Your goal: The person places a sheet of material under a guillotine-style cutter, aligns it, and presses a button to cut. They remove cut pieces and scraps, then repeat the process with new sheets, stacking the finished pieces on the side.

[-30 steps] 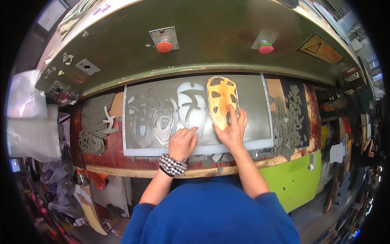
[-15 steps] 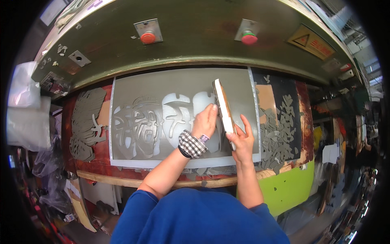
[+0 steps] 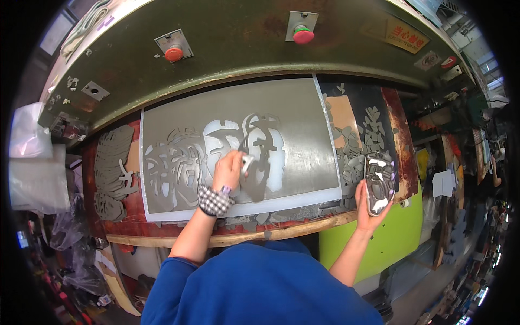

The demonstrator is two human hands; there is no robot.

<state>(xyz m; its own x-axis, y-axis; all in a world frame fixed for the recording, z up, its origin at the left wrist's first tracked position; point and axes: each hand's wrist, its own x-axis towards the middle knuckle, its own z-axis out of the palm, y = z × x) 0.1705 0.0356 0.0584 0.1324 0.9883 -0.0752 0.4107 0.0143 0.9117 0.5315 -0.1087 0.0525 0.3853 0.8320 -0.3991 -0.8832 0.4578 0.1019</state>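
Landmark: we take the large grey sheet with leaf-shaped cut-outs (image 3: pixel 295 122) as our reference; it lies flat on the press bed under the green machine head (image 3: pixel 233 49).
Left hand: our left hand (image 3: pixel 227 169) rests on the lower middle of the grey sheet, a checked black-and-white wristband (image 3: pixel 213 200) just below it at the wrist.
Left fingers: we see them curled and pinched on a grey leaf-shaped cut piece (image 3: pixel 254 162), which is partly lifted out of its white opening in the sheet.
Right hand: our right hand (image 3: pixel 369 208) is off the sheet, beyond its lower right corner, at the front edge of the bed.
Right fingers: they wrap the lower edge of an oval leaf-pattern cutting die (image 3: pixel 379 181), thumb on one side, the rest behind it; the die stands tilted with its patterned face toward us.
Loose pieces: a pile of grey leaf cut-outs (image 3: pixel 355 157) lies just right of the sheet, touching the die's left side; another stack of grey leaf shapes (image 3: pixel 111 173) lies left of the sheet.
Buttons: two red push buttons (image 3: pixel 174 53) sit on the machine head above the sheet's top edge.
Front: a wooden strip (image 3: pixel 244 236) runs along the bed below the sheet.
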